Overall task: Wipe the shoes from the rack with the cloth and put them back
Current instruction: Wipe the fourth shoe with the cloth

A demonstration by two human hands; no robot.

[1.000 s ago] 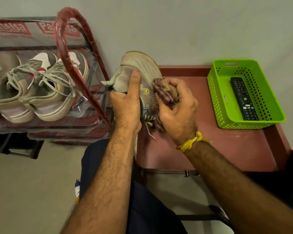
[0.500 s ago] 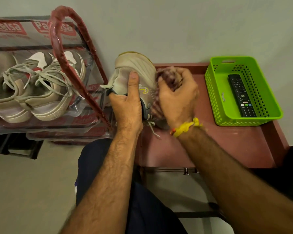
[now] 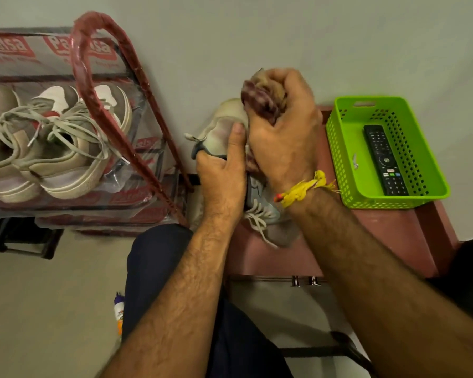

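Beige and worn, the sneaker stands heel-up at the left edge of the maroon tabletop, and you have it in both hands. Your left hand grips it from the 9 o'clock side, thumb laid flat up its heel and fingers curled around the collar. Your right hand is fisted tight round the bunched checked cloth, holding the cloth at the sneaker's upper end, at about 1 o'clock from your left thumb. A yellow thread band circles your right wrist. The sneaker's laces trail loose below your wrists.

At 9 o'clock from the sneaker, the red shoe rack, wrapped in clear plastic, holds a pair of beige lace-up sneakers on its shelf. At 3 o'clock, a green plastic basket sits on the tabletop with a black remote control lying inside it.
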